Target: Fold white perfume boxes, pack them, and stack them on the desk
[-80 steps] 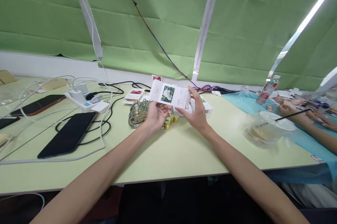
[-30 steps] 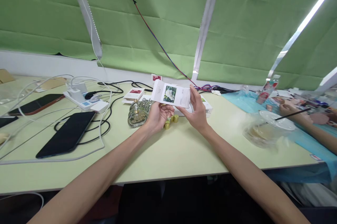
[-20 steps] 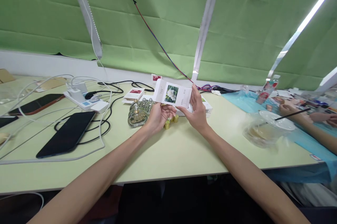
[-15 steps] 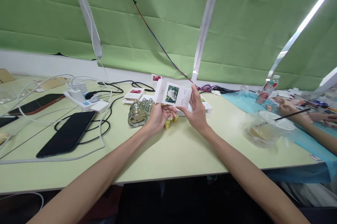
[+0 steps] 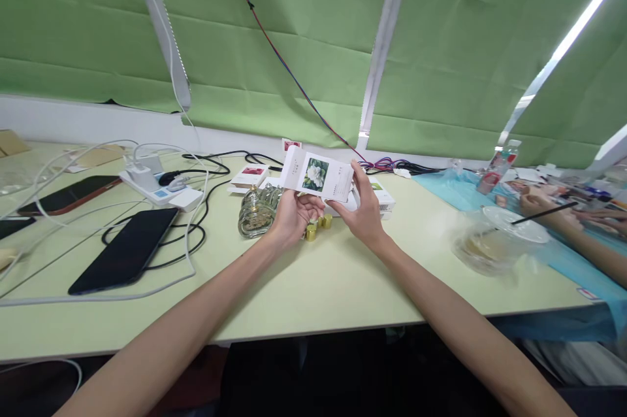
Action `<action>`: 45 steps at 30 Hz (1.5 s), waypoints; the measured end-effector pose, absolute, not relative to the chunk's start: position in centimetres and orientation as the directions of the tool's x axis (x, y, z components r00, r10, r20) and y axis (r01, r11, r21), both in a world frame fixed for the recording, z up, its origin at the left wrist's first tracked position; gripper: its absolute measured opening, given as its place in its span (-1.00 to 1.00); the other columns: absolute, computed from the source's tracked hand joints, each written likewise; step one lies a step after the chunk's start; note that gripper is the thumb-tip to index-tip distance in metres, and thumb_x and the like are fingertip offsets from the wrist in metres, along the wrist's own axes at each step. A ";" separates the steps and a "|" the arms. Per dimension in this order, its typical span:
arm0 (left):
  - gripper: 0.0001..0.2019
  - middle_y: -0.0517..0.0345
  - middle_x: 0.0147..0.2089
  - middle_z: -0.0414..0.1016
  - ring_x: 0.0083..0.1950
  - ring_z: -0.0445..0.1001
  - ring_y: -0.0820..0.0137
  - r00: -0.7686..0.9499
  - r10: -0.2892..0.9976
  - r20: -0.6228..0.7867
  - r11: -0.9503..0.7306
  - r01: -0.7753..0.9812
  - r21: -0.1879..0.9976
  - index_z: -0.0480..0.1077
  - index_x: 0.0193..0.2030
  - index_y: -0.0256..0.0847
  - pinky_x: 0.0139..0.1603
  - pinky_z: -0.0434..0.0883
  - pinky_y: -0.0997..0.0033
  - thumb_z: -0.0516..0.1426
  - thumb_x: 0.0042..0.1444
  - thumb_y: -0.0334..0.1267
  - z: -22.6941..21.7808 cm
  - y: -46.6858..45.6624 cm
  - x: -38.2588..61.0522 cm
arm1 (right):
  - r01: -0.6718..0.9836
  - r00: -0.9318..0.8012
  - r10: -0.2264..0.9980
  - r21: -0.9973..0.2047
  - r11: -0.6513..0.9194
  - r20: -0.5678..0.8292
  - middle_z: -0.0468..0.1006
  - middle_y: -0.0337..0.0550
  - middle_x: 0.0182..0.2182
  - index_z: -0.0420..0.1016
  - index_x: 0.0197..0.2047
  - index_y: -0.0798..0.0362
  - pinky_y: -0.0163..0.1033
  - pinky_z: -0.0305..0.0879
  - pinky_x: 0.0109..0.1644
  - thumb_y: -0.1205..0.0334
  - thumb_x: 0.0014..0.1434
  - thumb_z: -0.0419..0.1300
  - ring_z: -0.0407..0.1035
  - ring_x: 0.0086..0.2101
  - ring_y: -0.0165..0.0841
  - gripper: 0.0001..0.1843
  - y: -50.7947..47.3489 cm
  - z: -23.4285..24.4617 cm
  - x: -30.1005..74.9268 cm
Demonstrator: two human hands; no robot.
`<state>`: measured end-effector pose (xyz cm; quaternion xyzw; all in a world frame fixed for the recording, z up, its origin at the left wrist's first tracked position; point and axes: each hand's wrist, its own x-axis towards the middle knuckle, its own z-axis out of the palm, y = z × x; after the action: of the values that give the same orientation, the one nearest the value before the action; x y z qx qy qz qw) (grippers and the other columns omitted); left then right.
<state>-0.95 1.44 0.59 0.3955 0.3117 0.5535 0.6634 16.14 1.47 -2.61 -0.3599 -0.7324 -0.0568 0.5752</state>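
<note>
A white carton (image 5: 337,178) printed with a white flower is held tilted above the table, its left end slightly higher. My left hand (image 5: 290,219) is palm up at the carton's lower left edge, fingers curled beneath it. Pinching the right end between thumb and fingers is my right hand (image 5: 365,211). Several clear glass bottles (image 5: 257,219) are grouped just left of my left hand. Small gold caps (image 5: 311,233) stand on the table below the carton. Another white carton (image 5: 385,195) lies behind my right hand, partly hidden.
A pink-flowered carton (image 5: 251,174) lies behind the bottles. To the left are a black phone (image 5: 125,250), a power strip (image 5: 151,189) and tangled cables. At right stand a lidded plastic cup (image 5: 494,247) with a straw and a bottle (image 5: 497,168), near another person's hands (image 5: 539,201).
The flower-printed carton has shifted slightly left and tilted a little more in my hands. More of the gold caps and of the carton behind my right hand now shows.
</note>
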 end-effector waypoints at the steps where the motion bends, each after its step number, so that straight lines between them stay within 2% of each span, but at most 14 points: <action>1: -0.71 0.08 -0.60 0.48 -0.65 0.40 0.43 0.197 0.980 0.035 0.066 -0.486 0.871 0.39 -0.33 -0.29 -0.64 0.25 0.54 0.00 0.23 -0.13 0.5 1.5 -1.0 | 0.609 -0.077 0.443 -0.310 0.730 0.893 0.16 0.04 0.41 -0.09 0.48 -0.10 0.14 0.16 0.43 0.11 0.24 0.28 0.09 0.38 -0.13 -0.12 1.4 -2.5 16.1; 4: -0.70 0.06 -0.61 0.47 -0.65 0.41 0.41 0.204 0.976 0.071 0.040 -0.496 0.868 0.39 -0.34 -0.30 -0.65 0.25 0.54 -0.04 0.24 -0.16 0.5 1.5 -0.9 | 0.650 -0.080 0.404 -0.259 0.714 0.911 0.22 0.08 0.35 -0.03 0.45 -0.09 0.17 0.14 0.42 0.13 0.23 0.29 0.11 0.36 -0.11 -0.16 1.2 -2.2 16.1; 8: -0.67 0.01 -0.62 0.47 -0.66 0.41 0.39 0.206 0.976 0.077 0.040 -0.515 0.856 0.39 -0.36 -0.33 -0.65 0.25 0.52 -0.13 0.24 -0.27 0.6 1.3 -0.8 | 0.682 -0.096 0.403 -0.235 0.692 0.910 0.23 0.11 0.32 -0.05 0.44 -0.07 0.19 0.15 0.40 0.14 0.22 0.27 0.12 0.35 -0.10 -0.16 1.1 -2.0 16.1; 15: -0.70 0.01 -0.60 0.48 -0.67 0.40 0.40 0.216 0.974 0.070 0.051 -0.509 0.860 0.37 -0.33 -0.31 -0.66 0.24 0.53 -0.12 0.24 -0.26 0.7 1.3 -0.9 | 0.687 -0.091 0.454 -0.274 0.673 0.886 0.25 0.13 0.28 -0.05 0.43 -0.04 0.16 0.21 0.35 0.15 0.17 0.27 0.16 0.30 -0.08 -0.14 1.3 -2.2 16.1; 22: -0.69 0.07 -0.57 0.50 -0.65 0.41 0.39 0.270 0.950 0.153 -0.002 -0.488 0.873 0.33 -0.14 -0.25 -0.65 0.25 0.54 -0.07 0.24 -0.07 1.0 1.2 -1.0 | 0.656 -0.016 0.504 -0.371 0.657 0.864 0.30 0.12 0.23 0.03 0.40 0.00 0.11 0.28 0.29 0.14 0.13 0.29 0.19 0.26 -0.07 -0.15 1.3 -2.4 15.9; 28: -0.54 0.09 -0.55 0.52 -0.63 0.43 0.34 0.327 0.917 0.231 -0.055 -0.469 0.882 0.25 0.08 -0.24 -0.65 0.28 0.50 -0.07 0.26 0.08 1.3 0.5 -1.0 | 0.674 0.128 0.523 -0.461 0.578 0.843 0.37 0.13 0.16 0.17 0.32 0.04 0.06 0.34 0.22 -0.04 0.11 0.35 0.29 0.18 -0.09 -0.19 1.3 -2.1 16.0; 32: -0.47 0.10 -0.53 0.54 -0.61 0.45 0.33 0.319 0.916 0.242 -0.096 -0.412 0.906 0.22 0.15 -0.26 -0.63 0.32 0.48 0.03 0.21 0.12 1.1 0.3 -0.7 | 0.692 0.239 0.490 -0.501 0.520 0.838 0.41 0.11 0.13 0.22 0.28 0.06 0.04 0.32 0.22 -0.10 0.10 0.34 0.32 0.14 -0.10 -0.22 1.7 -1.8 16.9; 36: -0.52 0.12 -0.55 0.53 -0.62 0.45 0.33 0.336 0.902 0.270 -0.160 -0.321 0.933 0.24 0.10 -0.23 -0.61 0.34 0.46 0.07 0.22 0.09 0.8 0.1 -0.4 | 0.792 0.331 0.452 -0.505 0.344 0.828 0.40 0.17 0.14 0.21 0.28 0.11 0.09 0.23 0.26 -0.12 0.15 0.27 0.28 0.17 -0.05 -0.24 2.3 -1.5 18.2; 38: -0.54 0.14 -0.55 0.52 -0.62 0.45 0.34 0.349 0.888 0.298 -0.220 -0.245 0.944 0.26 0.08 -0.22 -0.61 0.33 0.47 0.06 0.23 0.10 0.4 -0.1 -0.3 | 0.829 0.375 0.480 -0.518 0.209 0.793 0.39 0.19 0.14 0.20 0.29 0.11 0.12 0.22 0.24 -0.13 0.17 0.22 0.26 0.17 -0.01 -0.24 2.5 -1.3 18.7; 40: -0.56 0.17 -0.56 0.50 -0.62 0.42 0.38 0.362 0.862 0.355 -0.345 -0.095 0.934 0.30 0.07 -0.21 -0.59 0.31 0.48 0.04 0.27 0.10 -0.1 -0.4 -0.3 | 0.846 0.408 0.525 -0.525 0.089 0.747 0.37 0.20 0.13 0.18 0.31 0.10 0.13 0.22 0.21 -0.12 0.18 0.20 0.27 0.15 0.02 -0.25 2.6 -1.1 19.0; 43: -0.66 0.22 -0.54 0.48 -0.58 0.35 0.47 0.446 0.742 0.501 -0.616 0.159 0.772 0.42 0.04 -0.18 -0.47 0.27 0.51 0.07 0.29 -0.01 -1.1 -0.7 -0.3 | 0.862 0.431 0.583 -0.505 -0.041 0.689 0.34 0.20 0.11 0.18 0.32 0.08 0.12 0.20 0.16 -0.10 0.19 0.17 0.29 0.10 0.04 -0.27 2.6 -0.9 19.5; 45: -0.71 0.28 -0.58 0.43 -0.59 0.26 0.49 0.546 0.645 0.535 -0.727 0.223 0.649 0.47 0.03 -0.16 -0.41 0.23 0.49 0.09 0.29 -0.09 -1.6 -0.9 -0.2 | 0.873 0.432 0.613 -0.478 -0.098 0.662 0.31 0.21 0.11 0.19 0.32 0.07 0.12 0.18 0.15 -0.09 0.19 0.17 0.29 0.07 0.06 -0.28 2.6 -0.9 19.7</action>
<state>-0.20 -0.87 -1.64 0.8388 0.2587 0.4001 0.2635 19.72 2.64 -0.90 -0.7258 -0.5117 -0.1497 0.4347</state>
